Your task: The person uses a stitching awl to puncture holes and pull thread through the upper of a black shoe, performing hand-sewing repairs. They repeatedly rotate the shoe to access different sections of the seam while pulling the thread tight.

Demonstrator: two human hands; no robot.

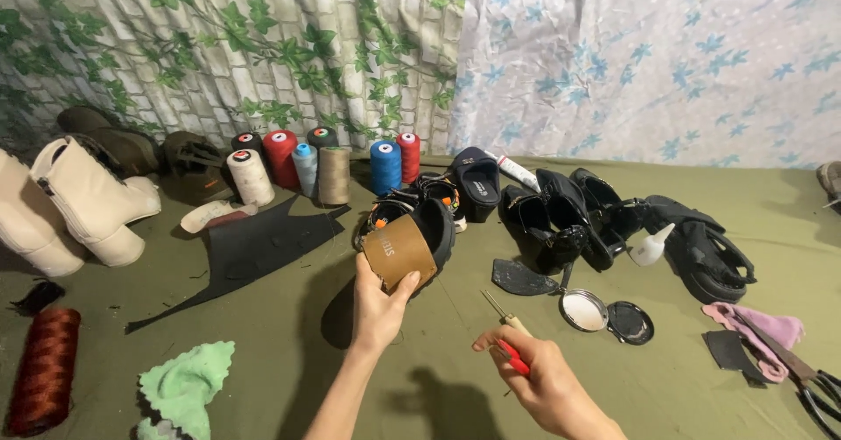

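My left hand (pixel 378 307) holds up a black slip-on sandal (pixel 412 246) with a tan insole, gripping it at the heel with the insole facing me. Lower and to the right, my right hand (pixel 539 379) grips a small awl-like tool (pixel 505 329) with a pale wooden handle, a red part and a thin metal tip pointing up-left toward the sandal. The tool's tip is apart from the sandal.
Several thread spools (pixel 326 168) stand at the back. Black shoes (pixel 561 217), a white glue bottle (pixel 651 247), an open round tin (pixel 585 309), scissors (pixel 810 383) on pink cloth, a black leather sheet (pixel 245 252), cream boots (pixel 79 204), a green cloth (pixel 184 387) and brown cord spool (pixel 44 366) lie around.
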